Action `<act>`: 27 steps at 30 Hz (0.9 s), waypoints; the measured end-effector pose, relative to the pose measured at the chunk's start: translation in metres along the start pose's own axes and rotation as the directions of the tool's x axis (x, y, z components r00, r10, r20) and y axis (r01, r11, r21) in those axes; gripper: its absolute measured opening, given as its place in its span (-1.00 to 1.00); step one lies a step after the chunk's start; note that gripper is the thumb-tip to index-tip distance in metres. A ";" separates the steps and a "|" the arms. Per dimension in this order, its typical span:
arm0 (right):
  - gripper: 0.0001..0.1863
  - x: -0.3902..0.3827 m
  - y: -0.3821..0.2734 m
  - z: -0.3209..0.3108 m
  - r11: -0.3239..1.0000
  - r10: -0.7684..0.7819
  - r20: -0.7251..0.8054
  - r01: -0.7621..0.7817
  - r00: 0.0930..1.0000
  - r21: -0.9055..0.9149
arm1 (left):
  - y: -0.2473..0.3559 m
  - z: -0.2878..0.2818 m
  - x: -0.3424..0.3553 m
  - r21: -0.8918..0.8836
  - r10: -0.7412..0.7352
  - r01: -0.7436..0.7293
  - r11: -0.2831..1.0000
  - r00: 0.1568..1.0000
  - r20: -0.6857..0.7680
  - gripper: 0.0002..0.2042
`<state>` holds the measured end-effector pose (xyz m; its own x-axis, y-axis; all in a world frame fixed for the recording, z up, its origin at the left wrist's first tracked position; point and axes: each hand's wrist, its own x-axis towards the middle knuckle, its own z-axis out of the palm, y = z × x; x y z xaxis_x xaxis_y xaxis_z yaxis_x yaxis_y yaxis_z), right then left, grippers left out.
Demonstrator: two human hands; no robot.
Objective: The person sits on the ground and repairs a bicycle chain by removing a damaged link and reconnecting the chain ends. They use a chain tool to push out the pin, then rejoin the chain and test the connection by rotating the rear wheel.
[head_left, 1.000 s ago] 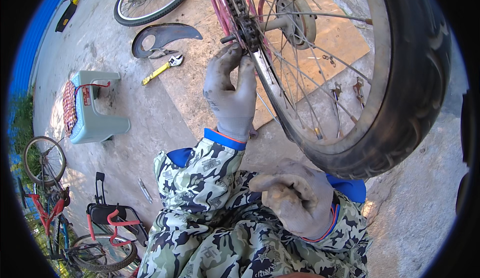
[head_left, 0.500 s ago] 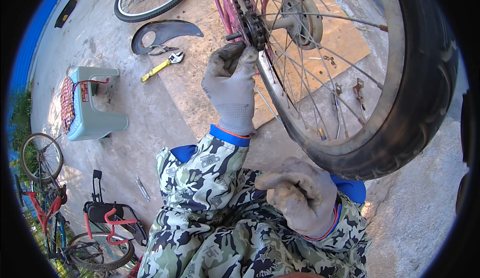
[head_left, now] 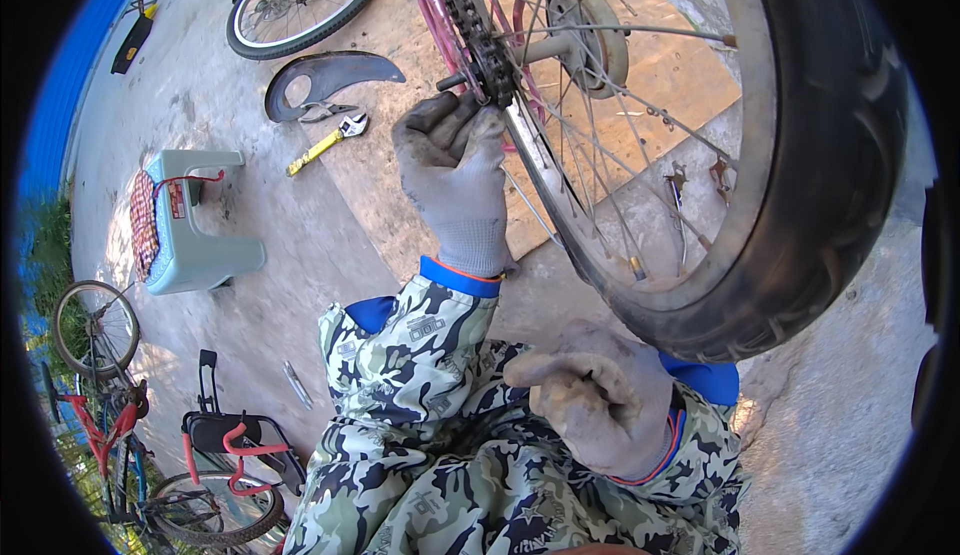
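My left hand (head_left: 452, 170), in a grey, dirt-stained work glove, reaches up to the rear axle end of a pink bicycle frame (head_left: 432, 15). Its thumb and fingers are pinched together beside the small sprocket (head_left: 492, 73), where the black chain (head_left: 460, 0) runs. What they grip there is hidden. A short dark peg (head_left: 452, 83) sticks out just above the fingers. To the right stands the spoked wheel with its thick black tire (head_left: 830, 175). My right hand (head_left: 600, 400), gloved too, is curled closed above my lap, below the tire; anything inside it is hidden.
An adjustable wrench (head_left: 328, 143), pliers (head_left: 330, 112) and a dark curved guard (head_left: 330, 75) lie left of the cardboard sheet (head_left: 370, 185). Beyond is a loose wheel (head_left: 300, 0). A pale green stool (head_left: 190, 225) and a red bicycle (head_left: 105, 425) are at left. Metal parts (head_left: 676, 183) lie behind the spokes.
The wheel, frame and my left hand sit slightly further left in view, while the stool and floor items shift a little right. The tire has turned somewhat. Both hands keep their closed shapes.
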<state>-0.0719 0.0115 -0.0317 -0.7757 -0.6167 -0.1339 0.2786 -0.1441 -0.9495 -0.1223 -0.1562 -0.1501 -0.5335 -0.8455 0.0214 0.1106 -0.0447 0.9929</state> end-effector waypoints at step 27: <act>-0.71 -0.005 0.000 -0.006 0.998 -0.039 0.029 0.037 0.999 0.055 | 0.025 -0.011 0.016 0.080 -0.065 0.043 0.996 0.952 0.298 -0.46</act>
<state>-0.0713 0.0195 -0.0332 -0.7690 -0.6330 -0.0889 0.2802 -0.2089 -0.9369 -0.1191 -0.1768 -0.1260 -0.7653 -0.6436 -0.0090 0.0199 -0.0377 0.9991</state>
